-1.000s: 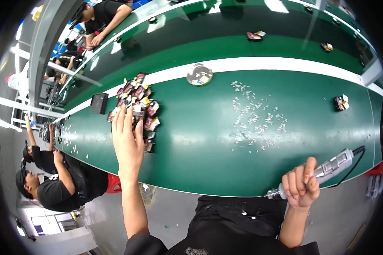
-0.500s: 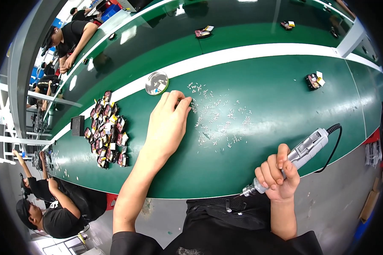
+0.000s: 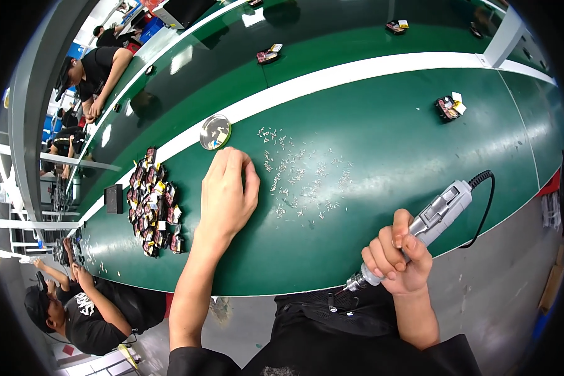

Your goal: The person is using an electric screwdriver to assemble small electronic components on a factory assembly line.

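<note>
My left hand (image 3: 227,197) hovers over the green table, just on the near side of a small round dish (image 3: 215,133) with a few pale and yellowish bits inside. Its fingers are bent and pressed together; whatever they might pinch is hidden. To its right lie many tiny pale slivers (image 3: 307,182), strewn loosely and too small to identify. At the table's near edge my right hand (image 3: 398,254) is wrapped around a grey corded electric screwdriver (image 3: 442,210). The tool slants, with its metal tip pointing down and left over my dark clothing.
A heap of small black cases with pinkish and yellow parts (image 3: 153,210) sits on the left, beside a black box (image 3: 113,198). One similar case (image 3: 449,108) lies at far right. A white strip (image 3: 332,72) divides off another green surface with more cases. People work on the left.
My left hand has drawn back from the slivers, slightly left and nearer to me. My right hand keeps its hold on the electric screwdriver. The whole view has shifted a little.
</note>
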`<action>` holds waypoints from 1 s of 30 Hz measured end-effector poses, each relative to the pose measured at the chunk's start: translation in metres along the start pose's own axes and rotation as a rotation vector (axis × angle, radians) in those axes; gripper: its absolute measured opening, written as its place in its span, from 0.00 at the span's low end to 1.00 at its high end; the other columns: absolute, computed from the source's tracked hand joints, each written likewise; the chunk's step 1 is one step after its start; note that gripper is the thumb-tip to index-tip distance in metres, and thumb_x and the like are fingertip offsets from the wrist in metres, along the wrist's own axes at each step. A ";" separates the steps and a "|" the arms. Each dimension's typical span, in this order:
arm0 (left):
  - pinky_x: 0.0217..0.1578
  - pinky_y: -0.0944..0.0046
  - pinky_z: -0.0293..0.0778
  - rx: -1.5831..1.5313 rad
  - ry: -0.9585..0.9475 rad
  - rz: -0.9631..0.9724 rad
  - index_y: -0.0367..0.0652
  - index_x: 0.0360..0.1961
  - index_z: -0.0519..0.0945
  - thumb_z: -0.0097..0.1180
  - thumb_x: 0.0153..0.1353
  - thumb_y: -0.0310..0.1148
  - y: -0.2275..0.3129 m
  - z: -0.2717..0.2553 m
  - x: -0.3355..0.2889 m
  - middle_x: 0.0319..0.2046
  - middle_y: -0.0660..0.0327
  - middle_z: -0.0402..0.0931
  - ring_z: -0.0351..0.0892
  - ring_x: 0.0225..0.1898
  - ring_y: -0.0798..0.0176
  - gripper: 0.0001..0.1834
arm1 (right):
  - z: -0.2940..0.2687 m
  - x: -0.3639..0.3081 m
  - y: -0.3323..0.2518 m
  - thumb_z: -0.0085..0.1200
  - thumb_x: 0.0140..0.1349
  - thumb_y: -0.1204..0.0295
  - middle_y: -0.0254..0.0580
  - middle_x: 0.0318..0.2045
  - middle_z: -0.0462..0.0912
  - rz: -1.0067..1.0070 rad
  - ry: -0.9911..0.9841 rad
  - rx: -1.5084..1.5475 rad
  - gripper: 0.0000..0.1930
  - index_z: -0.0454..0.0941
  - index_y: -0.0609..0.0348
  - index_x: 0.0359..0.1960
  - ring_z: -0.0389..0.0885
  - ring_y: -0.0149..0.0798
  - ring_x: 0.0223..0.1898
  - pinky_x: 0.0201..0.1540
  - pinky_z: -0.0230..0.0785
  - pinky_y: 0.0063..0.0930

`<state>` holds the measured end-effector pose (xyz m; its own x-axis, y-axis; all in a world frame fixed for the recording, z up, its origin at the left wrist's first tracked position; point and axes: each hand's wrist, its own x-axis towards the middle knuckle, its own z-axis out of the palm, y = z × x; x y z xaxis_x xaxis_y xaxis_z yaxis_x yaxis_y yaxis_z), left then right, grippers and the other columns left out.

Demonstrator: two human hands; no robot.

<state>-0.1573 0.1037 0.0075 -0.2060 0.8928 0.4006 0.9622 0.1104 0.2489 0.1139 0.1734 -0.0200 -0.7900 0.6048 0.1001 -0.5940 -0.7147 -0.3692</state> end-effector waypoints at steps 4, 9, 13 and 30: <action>0.29 0.64 0.72 -0.094 0.049 -0.053 0.33 0.31 0.76 0.58 0.51 0.15 0.016 -0.008 -0.024 0.26 0.55 0.76 0.76 0.26 0.59 0.07 | -0.001 0.000 -0.001 0.47 0.67 0.64 0.27 0.12 0.61 0.003 -0.002 -0.014 0.11 0.62 0.53 0.30 0.62 0.25 0.13 0.23 0.61 0.24; 0.29 0.65 0.73 -0.313 0.068 -0.103 0.35 0.30 0.80 0.63 0.47 0.16 0.051 -0.018 -0.048 0.28 0.56 0.80 0.79 0.27 0.58 0.08 | 0.005 0.001 0.001 0.45 0.67 0.65 0.26 0.12 0.61 -0.030 0.051 -0.040 0.10 0.61 0.53 0.31 0.61 0.24 0.13 0.22 0.60 0.23; 0.28 0.69 0.73 -0.674 0.004 -0.271 0.29 0.28 0.78 0.60 0.52 0.16 0.074 -0.018 -0.076 0.27 0.52 0.79 0.78 0.27 0.62 0.03 | 0.013 0.008 -0.004 0.42 0.68 0.65 0.26 0.12 0.61 -0.135 0.028 -0.088 0.07 0.65 0.52 0.33 0.60 0.25 0.13 0.24 0.61 0.24; 0.23 0.75 0.63 -1.671 -0.079 -0.656 0.32 0.31 0.75 0.49 0.67 0.28 0.125 -0.008 -0.099 0.28 0.56 0.75 0.71 0.25 0.73 0.09 | 0.056 0.013 -0.005 0.42 0.70 0.65 0.28 0.12 0.62 -0.399 -0.011 -0.041 0.09 0.64 0.56 0.33 0.61 0.25 0.13 0.24 0.60 0.23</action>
<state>-0.0184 0.0252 0.0059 -0.3848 0.9114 -0.1463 -0.4551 -0.0494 0.8891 0.0980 0.1654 0.0346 -0.5001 0.8281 0.2533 -0.8482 -0.4095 -0.3359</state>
